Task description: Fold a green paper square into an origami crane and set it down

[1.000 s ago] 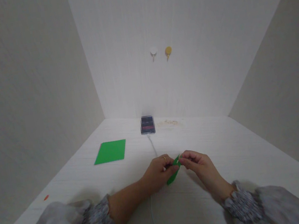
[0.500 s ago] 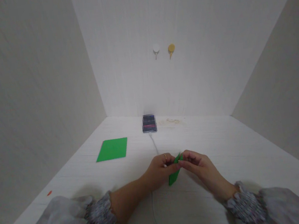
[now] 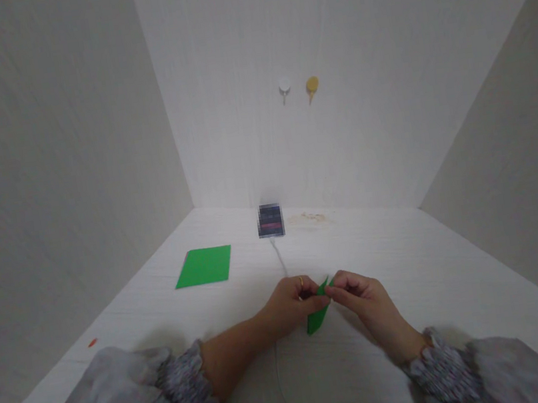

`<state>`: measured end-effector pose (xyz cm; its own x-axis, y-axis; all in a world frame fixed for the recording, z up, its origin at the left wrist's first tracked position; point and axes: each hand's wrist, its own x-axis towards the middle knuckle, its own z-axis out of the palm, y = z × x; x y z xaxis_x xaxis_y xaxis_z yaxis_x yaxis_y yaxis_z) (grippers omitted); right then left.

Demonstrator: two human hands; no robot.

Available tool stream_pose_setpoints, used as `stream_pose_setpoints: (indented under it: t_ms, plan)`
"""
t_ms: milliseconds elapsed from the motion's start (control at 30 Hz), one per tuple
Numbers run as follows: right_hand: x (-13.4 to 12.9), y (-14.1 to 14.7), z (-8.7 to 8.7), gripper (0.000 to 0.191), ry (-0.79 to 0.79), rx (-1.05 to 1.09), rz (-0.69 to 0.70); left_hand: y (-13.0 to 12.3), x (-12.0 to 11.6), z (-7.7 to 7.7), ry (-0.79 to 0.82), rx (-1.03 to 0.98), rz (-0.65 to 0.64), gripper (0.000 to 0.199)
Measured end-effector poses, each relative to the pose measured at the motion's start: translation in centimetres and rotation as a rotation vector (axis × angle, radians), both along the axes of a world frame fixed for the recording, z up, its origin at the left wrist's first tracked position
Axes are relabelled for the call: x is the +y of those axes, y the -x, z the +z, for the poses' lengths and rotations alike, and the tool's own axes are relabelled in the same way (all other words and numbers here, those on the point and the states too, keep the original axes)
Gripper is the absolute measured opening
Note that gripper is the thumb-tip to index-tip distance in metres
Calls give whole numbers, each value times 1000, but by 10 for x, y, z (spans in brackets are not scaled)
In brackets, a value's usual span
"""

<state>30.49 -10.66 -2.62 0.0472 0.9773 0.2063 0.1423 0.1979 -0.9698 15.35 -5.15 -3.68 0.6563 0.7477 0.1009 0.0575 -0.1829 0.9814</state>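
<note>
A small folded piece of green paper (image 3: 318,318) is held between my two hands, slanting up to the right. My left hand (image 3: 292,306), with a ring on one finger, pinches it between thumb and fingers on its left side. The thumb and index finger of my right hand (image 3: 364,294) are closed on its upper right edge, where the layers stand slightly apart. Part of the paper is hidden behind my fingers. A flat green paper square (image 3: 204,266) lies on the table to the left, beyond my left forearm.
A phone with a blurred screen (image 3: 271,221) rests against the back wall, with a white cable (image 3: 283,388) running from it under my left arm. A small orange scrap (image 3: 92,342) lies at the far left. Two hooks, white (image 3: 284,85) and yellow (image 3: 312,84), hang on the back wall (image 3: 238,132).
The whole view has shifted slightly. My hands keep their pinch on the folded green paper, with only a slight movement of the fingers at its upper edge.
</note>
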Motion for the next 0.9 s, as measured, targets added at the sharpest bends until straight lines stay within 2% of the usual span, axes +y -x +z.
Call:
stream_pose_setpoints:
  t_ms: [167, 333, 500, 633, 767, 900]
  plan:
    - [-1, 1, 0, 23, -21, -14, -24, -2, -2, 5, 58, -36, -33, 28]
    - [2, 0, 3, 12, -2, 93, -14, -2, -4, 6, 139, -76, -37, 29]
    - [2, -2, 5, 11, 25, 151, -30, -2, -4, 4, 172, -72, -70, 28]
    - [-2, 1, 9, 14, 34, 104, -58, -2, -3, 2, 124, -41, -40, 24]
    - [-3, 1, 11, 15, 24, 91, -93, -1, -4, 4, -13, 21, -3, 19]
    - [2, -9, 10, 15, -47, 136, -200, -1, -5, 2, -59, 59, -9, 20]
